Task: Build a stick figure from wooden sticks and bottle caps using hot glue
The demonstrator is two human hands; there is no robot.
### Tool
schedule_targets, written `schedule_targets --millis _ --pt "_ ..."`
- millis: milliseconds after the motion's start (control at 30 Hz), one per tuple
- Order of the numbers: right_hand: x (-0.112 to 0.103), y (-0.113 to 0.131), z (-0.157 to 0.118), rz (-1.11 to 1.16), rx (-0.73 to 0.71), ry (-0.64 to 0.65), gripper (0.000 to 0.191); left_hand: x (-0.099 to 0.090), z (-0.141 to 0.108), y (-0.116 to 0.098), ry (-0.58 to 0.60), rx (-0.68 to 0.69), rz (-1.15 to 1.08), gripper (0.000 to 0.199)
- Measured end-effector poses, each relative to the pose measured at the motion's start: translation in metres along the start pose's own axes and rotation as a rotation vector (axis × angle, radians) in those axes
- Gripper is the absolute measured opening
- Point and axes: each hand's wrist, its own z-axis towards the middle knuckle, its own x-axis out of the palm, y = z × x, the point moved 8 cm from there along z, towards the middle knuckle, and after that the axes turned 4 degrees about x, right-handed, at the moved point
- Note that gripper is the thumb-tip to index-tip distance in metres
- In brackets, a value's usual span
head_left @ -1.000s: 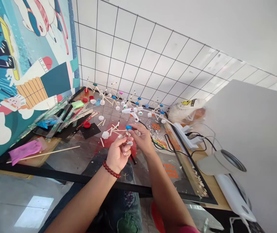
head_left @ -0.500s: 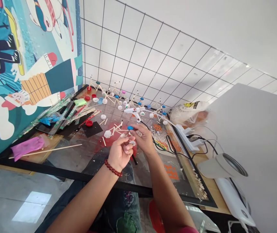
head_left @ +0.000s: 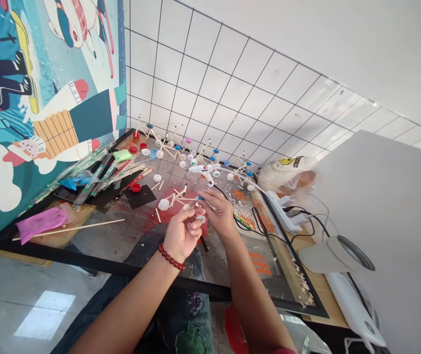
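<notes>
My left hand [head_left: 184,232], with a red bead bracelet [head_left: 171,256] at the wrist, is closed on a small stick model [head_left: 178,198] with white caps, one white cap [head_left: 200,218] at its fingertips. Close on its right, my right hand [head_left: 217,212] pinches a blue cap [head_left: 200,198], mostly covered by the fingers, at the model's right end. Another white cap [head_left: 164,204] sits at the model's left end. The hands nearly touch above the dark glassy tabletop [head_left: 122,250].
Behind the hands lies a white glue gun [head_left: 203,172] with its cord. Several stick-and-cap models line the grid wall. A pink packet [head_left: 43,223], a long stick [head_left: 85,227] and craft sticks lie left; a power strip [head_left: 284,211] and a white cylinder [head_left: 336,253] are right.
The fingers of my right hand have shifted over the blue cap, so less of it shows. My left hand has hardly moved.
</notes>
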Motion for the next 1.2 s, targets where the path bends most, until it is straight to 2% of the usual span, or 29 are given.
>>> schedule_targets --millis 133,233,300,533,700,1000,1200 --pt "-0.008 -0.007 -0.003 0.020 0.091 -0.099 0.034 0.000 -0.001 0.000 0.022 0.002 -0.003 0.026" --pt "-0.012 -0.005 -0.001 0.017 0.075 -0.117 0.019 -0.001 -0.001 0.000 0.016 0.001 -0.008 0.023" --pt "-0.012 -0.003 0.001 0.003 0.040 -0.102 0.013 -0.001 -0.001 0.000 0.007 0.004 -0.007 0.020" --pt "-0.004 0.000 0.005 0.015 -0.025 -0.028 0.020 -0.002 0.000 0.000 -0.002 0.005 -0.005 0.023" --pt "0.002 0.000 0.007 0.004 -0.014 0.005 0.021 -0.003 0.000 0.000 -0.012 0.003 0.000 0.019" --pt "0.005 0.002 0.006 -0.030 -0.059 0.010 0.022 -0.003 -0.001 0.000 -0.023 -0.003 -0.016 0.019" --pt "0.005 0.005 0.004 -0.070 -0.084 0.037 0.031 -0.004 0.001 0.001 0.002 0.002 -0.019 0.024"
